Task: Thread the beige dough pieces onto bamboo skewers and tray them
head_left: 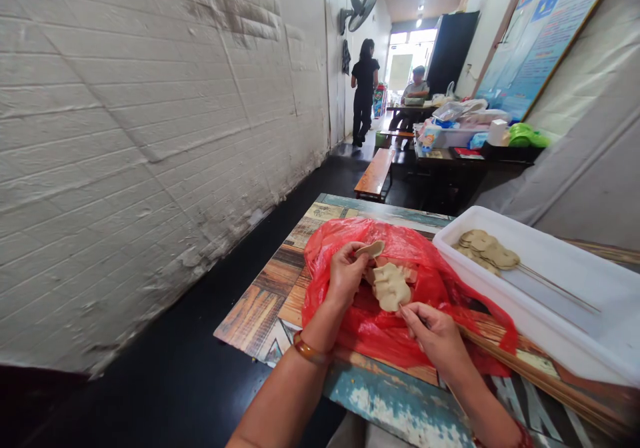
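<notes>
My left hand [344, 275], with a bangle at the wrist, pinches a flat beige slice [371, 249] of soft, dough-like food. My right hand [431, 328] is closed at the lower edge of some wavy beige slices [391, 289], gripping the thin skewer they are bunched on; most of the stick is hidden by the hand. Both hands are above an open red plastic bag [325, 245], where more pale slices partly show. To the right, a white plastic tub [537, 331] holds skewered slices [487, 248] whose sticks point toward me.
Long thin sticks [540, 375] lie on the patterned table [260, 301] beside the tub. A wooden bench [376, 171] stands beyond. A cluttered table [435, 157] is at the back right. One person [365, 91] stands and another [416, 88] sits farther off. A white wall [150, 135] runs along the left.
</notes>
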`<state>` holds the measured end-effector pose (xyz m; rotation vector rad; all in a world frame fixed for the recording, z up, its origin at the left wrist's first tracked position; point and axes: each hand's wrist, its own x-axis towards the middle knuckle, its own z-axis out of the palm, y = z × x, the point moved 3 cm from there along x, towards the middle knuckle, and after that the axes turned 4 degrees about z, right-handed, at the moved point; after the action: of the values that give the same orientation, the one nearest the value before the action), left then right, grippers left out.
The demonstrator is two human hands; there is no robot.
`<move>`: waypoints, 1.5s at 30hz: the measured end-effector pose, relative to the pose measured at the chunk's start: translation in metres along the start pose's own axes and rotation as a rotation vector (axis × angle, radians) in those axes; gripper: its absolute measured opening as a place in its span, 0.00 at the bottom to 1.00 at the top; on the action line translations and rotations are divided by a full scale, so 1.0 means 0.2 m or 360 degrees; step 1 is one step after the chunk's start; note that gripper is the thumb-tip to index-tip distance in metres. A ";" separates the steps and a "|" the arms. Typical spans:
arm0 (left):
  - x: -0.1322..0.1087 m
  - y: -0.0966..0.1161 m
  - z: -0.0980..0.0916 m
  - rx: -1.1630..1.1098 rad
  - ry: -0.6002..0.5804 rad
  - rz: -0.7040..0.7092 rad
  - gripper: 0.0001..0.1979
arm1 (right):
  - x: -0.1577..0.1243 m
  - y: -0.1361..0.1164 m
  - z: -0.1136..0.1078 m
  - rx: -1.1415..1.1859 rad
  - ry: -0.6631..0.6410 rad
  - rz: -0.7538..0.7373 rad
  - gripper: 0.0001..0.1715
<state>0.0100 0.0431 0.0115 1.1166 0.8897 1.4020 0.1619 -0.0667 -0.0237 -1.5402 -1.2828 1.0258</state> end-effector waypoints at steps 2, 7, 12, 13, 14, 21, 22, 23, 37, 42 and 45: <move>0.00 0.01 0.00 0.0024 0.0003 0.0009 0.05 | 0.00 -0.01 0.00 -0.0003 0.0002 -0.0008 0.19; -0.01 0.02 0.01 0.0055 -0.0036 0.0011 0.06 | 0.00 -0.01 0.00 -0.0016 0.0023 -0.0040 0.19; -0.01 0.02 0.02 0.0002 -0.0052 0.0001 0.08 | 0.00 -0.01 0.00 0.0018 0.0047 -0.0049 0.19; -0.01 0.01 0.02 -0.0007 -0.0058 -0.0001 0.08 | 0.00 -0.01 0.00 0.0026 0.0048 -0.0048 0.19; -0.01 0.01 0.02 -0.0012 -0.0065 -0.0003 0.09 | 0.00 -0.01 0.00 0.0032 0.0047 -0.0047 0.19; -0.01 0.01 0.02 -0.0116 -0.0119 -0.0030 0.10 | 0.00 -0.02 -0.01 0.0031 0.0053 -0.0094 0.19; -0.01 0.01 0.02 -0.0157 -0.0113 -0.0057 0.11 | 0.00 -0.01 -0.01 0.0022 0.0046 -0.0095 0.19; -0.01 0.01 0.02 -0.0196 -0.0111 -0.0087 0.12 | 0.00 -0.01 -0.01 0.0012 0.0039 -0.0096 0.19; 0.00 -0.05 0.00 -0.0482 0.0042 -0.0413 0.17 | 0.00 0.00 -0.01 -0.0124 0.0049 -0.0148 0.20; 0.00 -0.05 0.00 -0.0535 0.0077 -0.0492 0.19 | -0.01 -0.01 -0.02 -0.0112 0.0039 -0.0136 0.21; -0.01 -0.04 0.00 -0.0572 0.0082 -0.0509 0.18 | -0.01 0.00 -0.02 -0.0112 0.0033 -0.0122 0.21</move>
<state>0.0128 0.0425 0.0038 0.6383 0.7747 1.2641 0.1650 -0.0695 -0.0225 -1.5381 -1.3654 0.9226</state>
